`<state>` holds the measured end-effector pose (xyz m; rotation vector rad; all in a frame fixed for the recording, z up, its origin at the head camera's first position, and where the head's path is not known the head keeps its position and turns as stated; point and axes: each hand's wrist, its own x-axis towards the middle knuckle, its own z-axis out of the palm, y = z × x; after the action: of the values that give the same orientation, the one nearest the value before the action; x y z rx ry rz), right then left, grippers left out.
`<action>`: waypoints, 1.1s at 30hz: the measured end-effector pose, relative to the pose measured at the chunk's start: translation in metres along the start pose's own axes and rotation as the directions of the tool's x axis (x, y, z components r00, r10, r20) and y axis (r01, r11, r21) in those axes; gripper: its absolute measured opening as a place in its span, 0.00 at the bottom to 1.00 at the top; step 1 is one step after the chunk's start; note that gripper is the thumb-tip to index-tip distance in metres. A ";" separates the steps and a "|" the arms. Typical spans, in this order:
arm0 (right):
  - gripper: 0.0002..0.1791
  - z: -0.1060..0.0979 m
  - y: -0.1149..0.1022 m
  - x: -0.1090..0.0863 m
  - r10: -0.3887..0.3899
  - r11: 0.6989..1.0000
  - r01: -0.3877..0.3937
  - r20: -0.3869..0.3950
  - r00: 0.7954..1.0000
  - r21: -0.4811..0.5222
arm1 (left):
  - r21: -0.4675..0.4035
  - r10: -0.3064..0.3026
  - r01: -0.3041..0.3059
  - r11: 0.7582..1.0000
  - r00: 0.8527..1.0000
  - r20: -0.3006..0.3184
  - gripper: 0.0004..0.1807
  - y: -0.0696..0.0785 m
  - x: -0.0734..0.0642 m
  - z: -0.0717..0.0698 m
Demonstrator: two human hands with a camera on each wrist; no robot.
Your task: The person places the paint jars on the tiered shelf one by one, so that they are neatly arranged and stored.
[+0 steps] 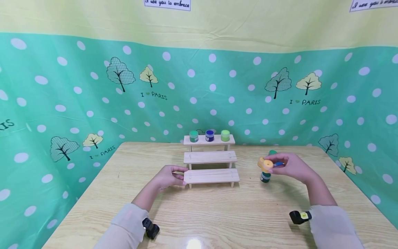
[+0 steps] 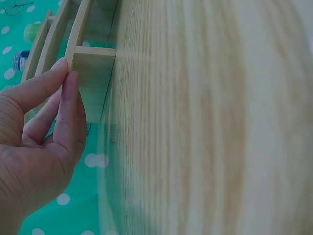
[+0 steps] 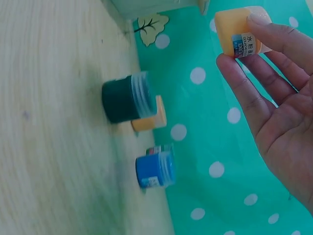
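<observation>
My left hand (image 1: 168, 177) is at the left end of a three-step wooden stand (image 1: 211, 176), thumb and fingertips pinching the corner of its lowest step. In the left wrist view that pinch shows on the board's edge. My right hand (image 1: 290, 167) holds a small orange paint jar (image 3: 234, 32) between thumb and fingers, raised off the table. Below and beside it stand a dark green jar (image 3: 119, 100), a second orange jar (image 3: 150, 121) and a blue jar (image 3: 152, 170). A green jar (image 1: 272, 152) shows behind, partly hidden by my right hand.
On the stand's top step sit a green jar (image 1: 193, 136), a dark blue jar (image 1: 209, 135) and a light green jar (image 1: 225, 135). The stand is on a wooden table (image 1: 199, 214). A dotted teal and yellow curtain (image 1: 199, 90) hangs behind and along the sides.
</observation>
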<state>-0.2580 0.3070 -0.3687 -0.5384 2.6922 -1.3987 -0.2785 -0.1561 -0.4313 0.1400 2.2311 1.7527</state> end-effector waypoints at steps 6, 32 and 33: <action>0.28 0.006 -0.009 0.011 -0.029 1.000 0.029 0.028 0.999 -0.005 | 0.006 0.012 -0.012 1.000 1.000 0.014 0.32 0.000 -0.001 -0.001; 0.24 0.028 -0.055 0.049 -0.137 0.990 0.138 0.115 0.984 0.004 | -0.014 -0.002 0.003 1.000 1.000 0.020 0.32 0.002 0.000 -0.001; 0.24 0.030 -0.056 0.050 -0.147 0.989 0.147 0.118 0.982 0.011 | -0.012 -0.002 0.002 1.000 1.000 0.021 0.32 0.002 0.000 -0.001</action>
<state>-0.2832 0.2376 -0.3355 -0.8084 2.6035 -1.3549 -0.2790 -0.1567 -0.4287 0.1527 2.2052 1.7549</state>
